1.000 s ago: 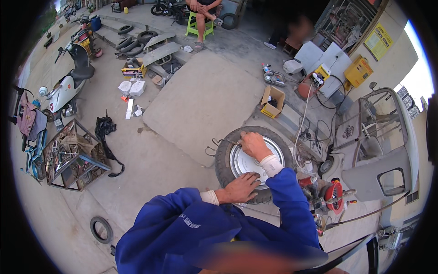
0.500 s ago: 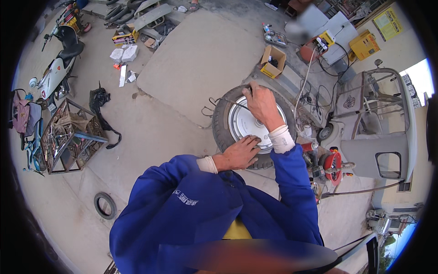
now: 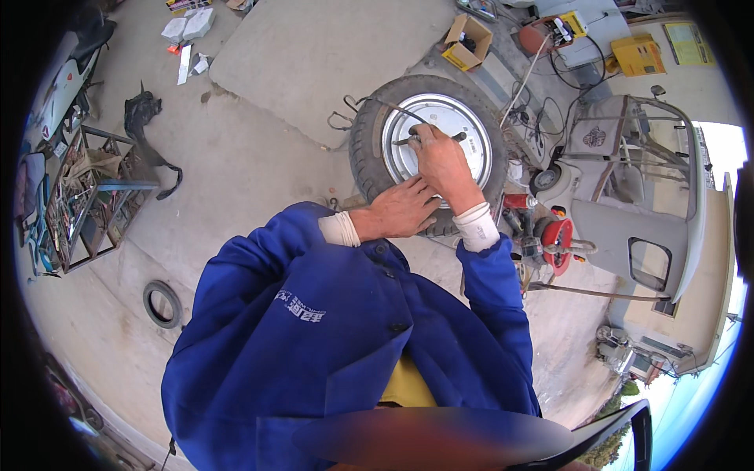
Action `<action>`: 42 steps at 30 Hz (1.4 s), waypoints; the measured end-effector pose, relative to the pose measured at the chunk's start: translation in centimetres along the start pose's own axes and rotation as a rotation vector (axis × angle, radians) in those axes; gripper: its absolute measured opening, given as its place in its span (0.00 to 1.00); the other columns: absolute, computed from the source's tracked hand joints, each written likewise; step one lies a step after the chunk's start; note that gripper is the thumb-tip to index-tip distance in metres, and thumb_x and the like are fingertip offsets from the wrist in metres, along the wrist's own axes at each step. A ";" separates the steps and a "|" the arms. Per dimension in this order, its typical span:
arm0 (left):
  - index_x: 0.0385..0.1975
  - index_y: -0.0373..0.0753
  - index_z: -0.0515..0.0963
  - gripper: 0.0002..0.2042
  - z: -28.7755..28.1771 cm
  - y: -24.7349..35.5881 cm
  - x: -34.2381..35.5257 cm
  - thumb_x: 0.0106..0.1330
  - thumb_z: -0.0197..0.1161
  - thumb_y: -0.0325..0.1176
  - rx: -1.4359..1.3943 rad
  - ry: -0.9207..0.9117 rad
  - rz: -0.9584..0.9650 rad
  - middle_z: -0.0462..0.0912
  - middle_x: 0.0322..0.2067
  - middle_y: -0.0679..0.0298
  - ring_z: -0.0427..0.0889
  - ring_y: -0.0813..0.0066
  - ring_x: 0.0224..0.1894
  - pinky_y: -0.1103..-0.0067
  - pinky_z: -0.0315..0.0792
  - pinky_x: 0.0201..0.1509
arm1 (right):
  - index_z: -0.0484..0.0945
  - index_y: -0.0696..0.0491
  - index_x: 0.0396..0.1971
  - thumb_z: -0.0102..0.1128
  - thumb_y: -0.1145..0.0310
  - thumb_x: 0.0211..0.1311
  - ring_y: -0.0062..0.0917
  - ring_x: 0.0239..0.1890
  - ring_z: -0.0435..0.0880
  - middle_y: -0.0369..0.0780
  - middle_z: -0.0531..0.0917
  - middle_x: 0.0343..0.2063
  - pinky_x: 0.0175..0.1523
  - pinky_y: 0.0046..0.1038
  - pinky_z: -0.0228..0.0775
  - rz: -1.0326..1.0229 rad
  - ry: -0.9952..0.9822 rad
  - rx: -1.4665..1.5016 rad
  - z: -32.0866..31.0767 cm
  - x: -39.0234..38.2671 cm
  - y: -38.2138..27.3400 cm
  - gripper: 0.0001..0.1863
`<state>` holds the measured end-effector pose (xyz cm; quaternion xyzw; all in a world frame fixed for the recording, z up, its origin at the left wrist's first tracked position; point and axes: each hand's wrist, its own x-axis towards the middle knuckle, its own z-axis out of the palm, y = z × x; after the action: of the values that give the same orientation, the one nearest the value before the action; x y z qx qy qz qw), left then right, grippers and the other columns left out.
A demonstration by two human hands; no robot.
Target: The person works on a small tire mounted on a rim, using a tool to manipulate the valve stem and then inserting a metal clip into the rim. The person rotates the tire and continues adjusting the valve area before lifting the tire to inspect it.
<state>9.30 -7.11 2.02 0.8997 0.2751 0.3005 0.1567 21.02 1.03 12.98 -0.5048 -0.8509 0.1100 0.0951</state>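
Observation:
A wheel with a black tyre (image 3: 366, 141) and a silver hub (image 3: 473, 157) lies flat on the ground in front of me. My right hand (image 3: 446, 169) is closed near the hub's centre, around a dark, bar-like piece whose kind I cannot make out; dark ends stick out on both sides of the fingers. A black cable (image 3: 393, 106) runs from the hub's middle out over the tyre's left side, its loose ends beyond the tread. My left hand (image 3: 400, 208) lies flat across the near rim and tyre, fingers stretched out, holding nothing.
An open cardboard box (image 3: 466, 43) stands beyond the wheel. To the right are a red spray can (image 3: 518, 202), a red round part (image 3: 558, 246) and a grey vehicle cab (image 3: 628, 204). At left stand a metal tool rack (image 3: 98, 196) and a small tyre (image 3: 162, 304).
My right hand has moved from the far edge of the tyre to the hub's centre and closed there. My left hand stays at the near rim. The whole view has shifted.

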 end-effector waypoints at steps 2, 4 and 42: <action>0.58 0.33 0.83 0.24 -0.3 0.0 0.1 0.73 0.67 0.47 -0.017 0.008 -0.004 0.77 0.67 0.49 0.71 0.48 0.75 0.57 0.61 0.84 | 0.80 0.59 0.51 0.65 0.68 0.76 0.58 0.43 0.89 0.57 0.89 0.44 0.46 0.51 0.83 -0.015 0.005 -0.023 0.6 0.4 0.4 0.12; 0.58 0.33 0.83 0.24 -0.5 -0.1 0.1 0.73 0.67 0.47 -0.013 0.012 0.003 0.76 0.67 0.49 0.71 0.48 0.75 0.57 0.60 0.85 | 0.80 0.59 0.51 0.65 0.68 0.76 0.58 0.43 0.89 0.57 0.89 0.43 0.47 0.52 0.83 -0.035 0.005 -0.050 0.7 0.8 0.5 0.12; 0.58 0.31 0.83 0.25 -0.1 -0.3 0.1 0.77 0.63 0.49 0.010 -0.056 0.000 0.72 0.74 0.45 0.66 0.49 0.80 0.58 0.58 0.85 | 0.79 0.59 0.50 0.65 0.58 0.76 0.49 0.36 0.92 0.52 0.89 0.38 0.38 0.45 0.84 -0.218 -0.142 -0.358 0.6 3.9 -0.1 0.18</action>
<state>9.17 -6.82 2.00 0.9085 0.2720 0.2741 0.1599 18.92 4.41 12.61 -0.4096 -0.9110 -0.0185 -0.0448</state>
